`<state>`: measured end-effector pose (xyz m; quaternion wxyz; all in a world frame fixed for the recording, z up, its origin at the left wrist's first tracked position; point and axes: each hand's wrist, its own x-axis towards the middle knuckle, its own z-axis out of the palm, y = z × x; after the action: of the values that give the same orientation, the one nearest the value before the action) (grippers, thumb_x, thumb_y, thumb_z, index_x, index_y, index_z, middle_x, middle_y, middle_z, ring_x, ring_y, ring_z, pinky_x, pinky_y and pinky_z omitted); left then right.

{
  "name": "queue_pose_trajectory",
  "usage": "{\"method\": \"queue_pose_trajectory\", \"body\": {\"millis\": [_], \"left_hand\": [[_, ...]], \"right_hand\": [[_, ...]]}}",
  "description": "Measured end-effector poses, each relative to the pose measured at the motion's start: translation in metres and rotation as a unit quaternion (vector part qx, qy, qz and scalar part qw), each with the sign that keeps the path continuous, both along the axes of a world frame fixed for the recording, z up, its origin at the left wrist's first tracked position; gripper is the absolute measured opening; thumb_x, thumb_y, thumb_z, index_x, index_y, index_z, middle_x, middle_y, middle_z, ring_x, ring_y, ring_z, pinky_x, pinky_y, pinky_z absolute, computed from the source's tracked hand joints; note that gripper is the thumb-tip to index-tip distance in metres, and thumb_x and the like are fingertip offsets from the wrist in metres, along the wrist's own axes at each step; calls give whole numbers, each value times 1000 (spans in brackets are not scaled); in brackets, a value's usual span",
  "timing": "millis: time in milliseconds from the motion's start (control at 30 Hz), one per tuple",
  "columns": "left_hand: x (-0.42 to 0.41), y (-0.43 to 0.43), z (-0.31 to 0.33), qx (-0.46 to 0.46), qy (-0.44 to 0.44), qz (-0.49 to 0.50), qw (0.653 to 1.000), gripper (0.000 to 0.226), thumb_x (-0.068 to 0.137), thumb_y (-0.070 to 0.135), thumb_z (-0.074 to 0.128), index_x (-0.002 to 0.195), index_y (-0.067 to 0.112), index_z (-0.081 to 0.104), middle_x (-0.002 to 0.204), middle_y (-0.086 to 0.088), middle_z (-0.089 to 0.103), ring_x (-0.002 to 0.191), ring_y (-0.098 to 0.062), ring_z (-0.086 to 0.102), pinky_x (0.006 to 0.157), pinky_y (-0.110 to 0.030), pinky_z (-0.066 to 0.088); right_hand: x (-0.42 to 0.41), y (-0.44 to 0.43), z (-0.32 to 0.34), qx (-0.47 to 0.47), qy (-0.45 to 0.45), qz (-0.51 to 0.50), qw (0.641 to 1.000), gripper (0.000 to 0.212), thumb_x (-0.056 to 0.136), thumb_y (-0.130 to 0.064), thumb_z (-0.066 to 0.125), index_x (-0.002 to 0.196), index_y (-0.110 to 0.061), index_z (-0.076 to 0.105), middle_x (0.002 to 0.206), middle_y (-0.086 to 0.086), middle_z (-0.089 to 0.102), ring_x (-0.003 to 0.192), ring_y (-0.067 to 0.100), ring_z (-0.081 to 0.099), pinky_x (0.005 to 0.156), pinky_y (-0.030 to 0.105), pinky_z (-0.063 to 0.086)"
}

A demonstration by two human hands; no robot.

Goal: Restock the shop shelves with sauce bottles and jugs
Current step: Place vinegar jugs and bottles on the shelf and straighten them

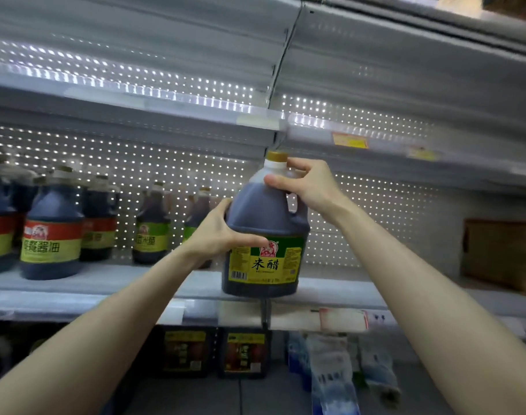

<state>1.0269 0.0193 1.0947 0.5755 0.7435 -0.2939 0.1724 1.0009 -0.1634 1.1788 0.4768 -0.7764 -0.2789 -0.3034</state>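
Both hands, left hand and right hand, grip rice vinegar jug over middle shelf; left side stocked, right bay bare.

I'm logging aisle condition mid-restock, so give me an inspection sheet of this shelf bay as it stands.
Surface: grey middle shelf, stocked at its left end.
Job's things: dark jug, green-yellow label, base at the shelf's front edge; red-label jugs and green-label jugs stand at left.
Clutter: cardboard box at right; plastic packs below.
Grips: left hand holds the jug's side; right hand holds its handle.
Cables: thin dark line by the upright, cannot tell if it is a cable.
Surroundings: perforated back panel; price tags above.
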Motion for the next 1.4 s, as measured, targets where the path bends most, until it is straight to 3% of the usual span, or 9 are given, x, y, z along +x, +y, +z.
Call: {"method": "queue_pose_trajectory", "body": {"millis": [100,200,367,500,667,1000,1100,1267,1400], "left_hand": [[18,-6,-1,-2,5,18,1000,93,45,29,90,126,18,45,114,0,63,97,-14,66,75,-29,58],[33,-8,-2,9,8,36,999,85,50,24,92,122,20,46,112,0,63,97,-16,66,78,-32,58],[55,-16,-4,9,16,56,998,86,52,26,92,124,18,46,110,1,63,95,-13,66,68,-23,56],[65,-21,-6,6,27,50,998,91,45,33,91,123,18,48,109,0,65,93,-14,68,70,-26,57],[78,-24,-12,-3,47,40,998,96,43,33,95,125,16,49,109,-5,67,92,-19,70,75,-34,59],[95,-32,-30,-55,74,23,995,66,68,29,81,124,18,48,104,-5,69,85,-16,72,69,-29,58],[95,-36,-35,-77,73,16,994,54,78,25,75,123,23,46,104,-2,68,80,-11,71,61,-21,55],[95,-40,-53,-106,76,0,991,56,82,33,68,129,29,39,110,-1,67,89,-13,71,69,-26,57],[96,-39,-69,-108,100,-11,989,77,68,42,69,134,17,40,108,0,70,91,-11,70,69,-22,56]], "right_hand": [[23,-6,-2,8,-1,25,1000,29,75,-15,81,102,-19,69,97,-4,70,88,7,64,78,20,53],[42,-10,-7,15,2,40,999,26,76,-11,79,99,-17,69,92,-3,70,78,3,63,68,14,49],[67,-16,-6,26,9,40,999,34,75,-13,81,106,-12,69,96,0,70,83,7,63,69,13,50],[80,-21,-10,34,20,45,998,23,77,-11,79,97,-15,69,81,-9,67,71,2,61,56,10,45],[99,-26,-16,44,32,41,998,16,78,-13,78,84,-21,65,80,-11,64,73,2,60,62,9,50],[131,-24,-31,60,69,17,996,44,83,-36,72,122,-18,61,116,2,66,108,21,62,96,41,51],[128,-28,-47,77,62,26,995,46,89,-31,66,131,-21,50,123,2,60,111,20,59,84,31,54],[112,-41,-94,141,85,44,985,55,93,-24,60,142,-18,37,124,-1,54,97,1,56,67,12,51],[109,-39,-134,168,137,45,975,61,92,-33,58,146,-23,31,129,-7,54,107,9,60,75,17,52]]}}
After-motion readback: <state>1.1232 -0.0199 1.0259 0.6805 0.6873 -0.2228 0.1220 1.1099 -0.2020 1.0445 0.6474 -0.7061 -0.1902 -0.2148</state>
